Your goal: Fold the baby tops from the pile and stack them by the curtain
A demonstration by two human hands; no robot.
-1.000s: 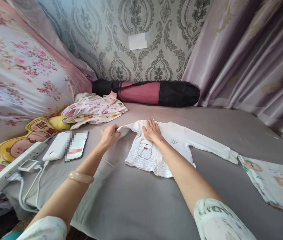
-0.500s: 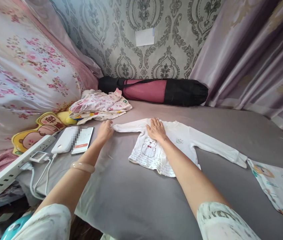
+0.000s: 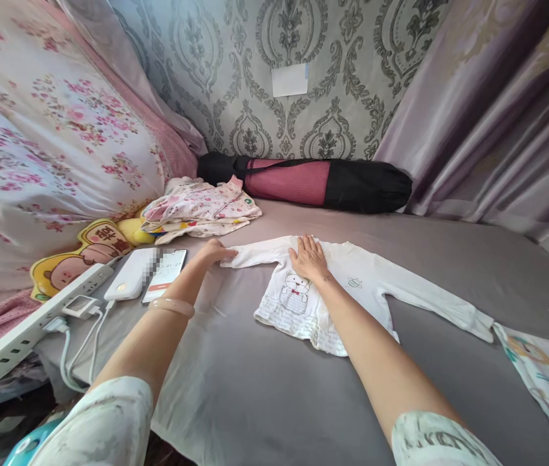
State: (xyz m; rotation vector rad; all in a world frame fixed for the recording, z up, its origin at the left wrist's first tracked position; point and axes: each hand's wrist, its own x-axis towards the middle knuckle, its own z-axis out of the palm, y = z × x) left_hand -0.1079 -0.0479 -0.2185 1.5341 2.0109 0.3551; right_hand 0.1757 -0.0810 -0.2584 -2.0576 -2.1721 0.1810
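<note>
Pressing down with the right hand (image 3: pixel 309 260), open and palm down, on the upper front of the white shirt (image 3: pixel 274 305), spread on the grey sheet (image 3: pixel 274 401). Touching the cuff (image 3: pixel 228 263) with the left hand (image 3: pixel 216 251); cannot tell whether pinching it. Beyond the left hand, a clothes pile (image 3: pixel 201 210); just beside its wrist, a phone (image 3: pixel 171 268). Well right of the right hand, a patterned cloth (image 3: pixel 548 372).
</note>
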